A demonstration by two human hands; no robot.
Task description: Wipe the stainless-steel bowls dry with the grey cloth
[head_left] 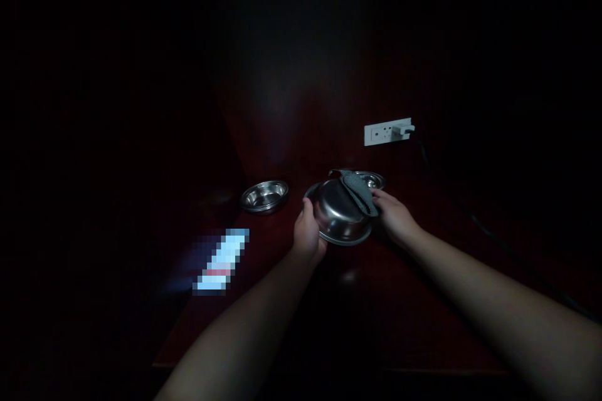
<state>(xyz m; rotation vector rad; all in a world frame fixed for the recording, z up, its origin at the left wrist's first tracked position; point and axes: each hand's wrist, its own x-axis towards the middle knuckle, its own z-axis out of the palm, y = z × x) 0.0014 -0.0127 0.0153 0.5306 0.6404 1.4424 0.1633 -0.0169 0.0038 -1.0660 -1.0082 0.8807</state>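
Observation:
A shiny metal bowl (336,210) is held tilted above the dark red table, its rounded underside facing me. My left hand (308,232) grips its rim on the left, thumb on the outside and fingers beneath. On the bowl's right side my right hand (392,216) is closed on a folded grey-green cloth (358,193), which lies against the metal. Most of the right fingers are hidden behind the cloth and bowl. Just behind the held bowl, another metal bowl (376,180) shows in part.
Shallow metal bowls (264,196), seemingly stacked, stand on the table (282,301) to the left. Nearer lies a bright, pixelated flat thing (221,263). A white wall socket (386,132) holds a plug, its dark cable (489,232) running down the right. The surroundings are very dark.

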